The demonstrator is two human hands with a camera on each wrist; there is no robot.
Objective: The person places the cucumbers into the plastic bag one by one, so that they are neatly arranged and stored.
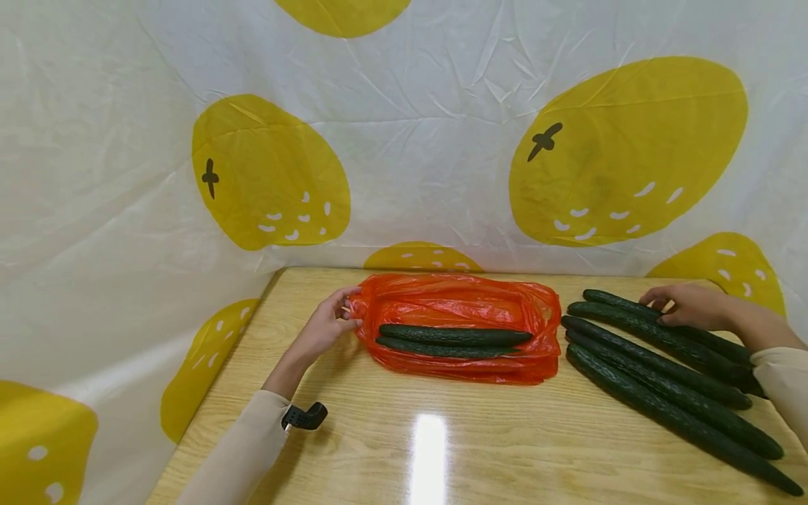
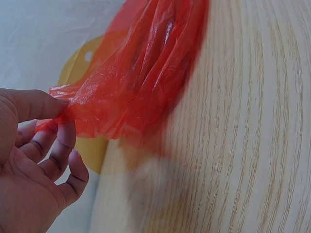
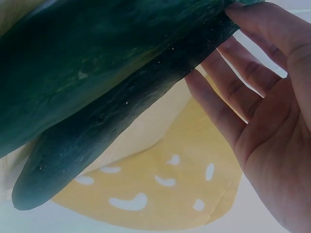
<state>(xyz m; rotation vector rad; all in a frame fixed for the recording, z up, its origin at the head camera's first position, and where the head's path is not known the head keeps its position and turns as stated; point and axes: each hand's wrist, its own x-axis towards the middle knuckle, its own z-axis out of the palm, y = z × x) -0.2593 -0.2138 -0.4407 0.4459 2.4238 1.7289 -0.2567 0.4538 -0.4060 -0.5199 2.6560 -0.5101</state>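
Observation:
A red plastic bag [image 1: 461, 308] lies spread on the table with two dark green cucumbers [image 1: 454, 335] side by side in it. My left hand [image 1: 326, 321] pinches the bag's left end between thumb and fingers; in the left wrist view the gathered red film [image 2: 131, 92] stretches away from the fingertips. At the right, my right hand [image 1: 691, 306] reaches over the farthest cucumber [image 1: 615, 301] of a loose group. The right wrist view shows the thumb on one side of that cucumber [image 3: 107, 116] and the fingertips along its other side.
Several more long cucumbers [image 1: 669, 396] lie slanting beside one another on the right of the wooden table [image 1: 353, 435], close to the bag's right end. A white sheet with yellow fruit prints [image 1: 429, 175] hangs behind the table and along its left edge. A black band [image 1: 306, 416] circles the left wrist.

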